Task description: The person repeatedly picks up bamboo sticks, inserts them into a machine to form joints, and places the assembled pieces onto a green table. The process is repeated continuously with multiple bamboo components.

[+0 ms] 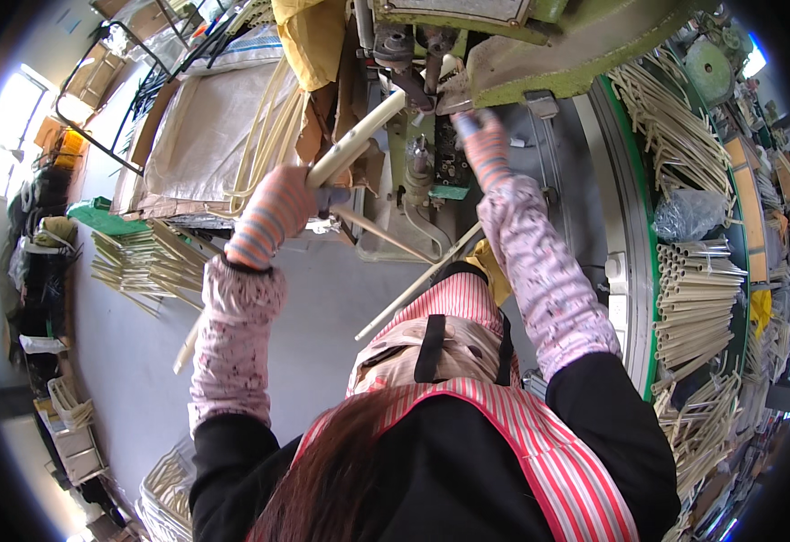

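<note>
My left hand (279, 206), in an orange and grey striped glove, is closed around a cream-coloured tube (361, 139) with small holes or rivets along it. The tube slants up to the right, its far end close to the head of a green riveting or punching machine (537, 61). My right hand (483, 146), in the same kind of glove and blurred, is raised beside the machine's lower jaw; whether it holds a small part cannot be told. Below the machine head stands a metal post (420, 159), with a tray of small dark parts (452, 159) to its right.
At the left stands a sack-covered box (198, 135) with bent cream tubes against it. Stacked tubes (696, 305) and a clear plastic bag (689, 213) lie on the green-edged bench at the right. A thin cream rod (408, 291) slants near my lap. More tubes (151, 261) are piled at the left.
</note>
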`<state>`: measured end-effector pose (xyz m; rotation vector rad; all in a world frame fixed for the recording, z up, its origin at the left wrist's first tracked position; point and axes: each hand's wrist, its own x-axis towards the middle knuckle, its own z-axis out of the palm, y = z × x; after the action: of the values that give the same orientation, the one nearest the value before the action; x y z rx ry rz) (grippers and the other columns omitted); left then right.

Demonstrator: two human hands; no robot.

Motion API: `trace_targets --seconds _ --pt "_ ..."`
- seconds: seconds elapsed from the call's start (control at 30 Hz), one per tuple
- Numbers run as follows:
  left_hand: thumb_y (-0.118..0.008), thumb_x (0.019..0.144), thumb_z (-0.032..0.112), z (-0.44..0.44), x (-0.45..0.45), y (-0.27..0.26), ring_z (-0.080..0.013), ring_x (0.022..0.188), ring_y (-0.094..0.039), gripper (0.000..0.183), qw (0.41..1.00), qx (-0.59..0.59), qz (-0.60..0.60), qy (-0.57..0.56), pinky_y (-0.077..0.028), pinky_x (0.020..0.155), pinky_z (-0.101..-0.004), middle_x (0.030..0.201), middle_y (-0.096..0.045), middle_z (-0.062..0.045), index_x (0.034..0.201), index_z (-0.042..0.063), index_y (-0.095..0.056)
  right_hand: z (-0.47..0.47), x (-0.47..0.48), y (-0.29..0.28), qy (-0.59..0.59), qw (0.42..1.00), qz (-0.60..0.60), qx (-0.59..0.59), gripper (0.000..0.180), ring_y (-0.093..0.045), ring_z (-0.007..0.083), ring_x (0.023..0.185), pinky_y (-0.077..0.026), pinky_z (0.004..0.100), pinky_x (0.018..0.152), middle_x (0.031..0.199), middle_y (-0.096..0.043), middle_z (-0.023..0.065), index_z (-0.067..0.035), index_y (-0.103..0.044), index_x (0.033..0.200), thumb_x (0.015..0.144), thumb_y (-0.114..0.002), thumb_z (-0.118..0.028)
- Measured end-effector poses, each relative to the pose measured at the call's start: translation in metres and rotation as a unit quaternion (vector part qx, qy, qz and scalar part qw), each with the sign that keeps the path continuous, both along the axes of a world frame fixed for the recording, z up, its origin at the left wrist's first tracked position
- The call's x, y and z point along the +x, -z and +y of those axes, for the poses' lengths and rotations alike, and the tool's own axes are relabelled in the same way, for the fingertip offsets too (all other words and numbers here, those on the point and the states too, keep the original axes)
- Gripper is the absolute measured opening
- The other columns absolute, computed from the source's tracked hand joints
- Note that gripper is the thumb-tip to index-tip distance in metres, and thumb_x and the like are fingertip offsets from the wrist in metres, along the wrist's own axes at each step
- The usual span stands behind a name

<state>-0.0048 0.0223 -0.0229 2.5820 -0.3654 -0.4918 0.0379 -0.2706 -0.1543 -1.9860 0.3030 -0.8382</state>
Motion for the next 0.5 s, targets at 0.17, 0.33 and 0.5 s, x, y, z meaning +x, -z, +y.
trace_targets --seconds 0.17,0.33,0.5 --pt "-0.074 0.074 0.042 0.031 -0.041 0.014 -0.0123 0.043 -0.047 0.039 0.986 -0.048 0.074 -0.141 -0.042 0.044 -0.0297 0.051 -0.053 -0.003 0.077 0.004 -0.066 0.016 0.061 0.033 -0.129 0.919 0.324 -0.185 0.063 -0.063 0.024 0.081 -0.047 0.0332 0.073 0.083 -0.067 0.0099 -0.005 -0.063 0.107 0.068 -0.071 -0.054" --pt "-0.074 0.071 0.046 0.043 -0.058 0.028 -0.0218 0.049 -0.054 0.044 0.98 0.025 0.077 -0.182 -0.047 0.053 -0.0342 0.056 -0.058 -0.008 0.08 0.003 -0.066 -0.001 0.051 0.038 -0.122 0.929 0.338 -0.084 0.066 -0.062 0.0338 0.08 -0.047 0.0363 0.073 0.08 -0.063 0.0228 0.001 -0.064 0.092 0.069 -0.068 -0.06" --pt "-0.072 0.072 0.044 0.042 -0.065 0.033 -0.0274 0.054 -0.057 0.043 0.985 0.054 0.024 -0.161 -0.048 0.058 -0.0366 0.06 -0.06 -0.012 0.084 0.004 -0.066 0.007 0.028 0.02 -0.185 0.93 0.306 -0.089 0.049 -0.061 0.0341 0.09 -0.047 0.0379 0.076 0.089 -0.065 0.0196 -0.004 -0.063 0.087 0.082 -0.058 -0.053"
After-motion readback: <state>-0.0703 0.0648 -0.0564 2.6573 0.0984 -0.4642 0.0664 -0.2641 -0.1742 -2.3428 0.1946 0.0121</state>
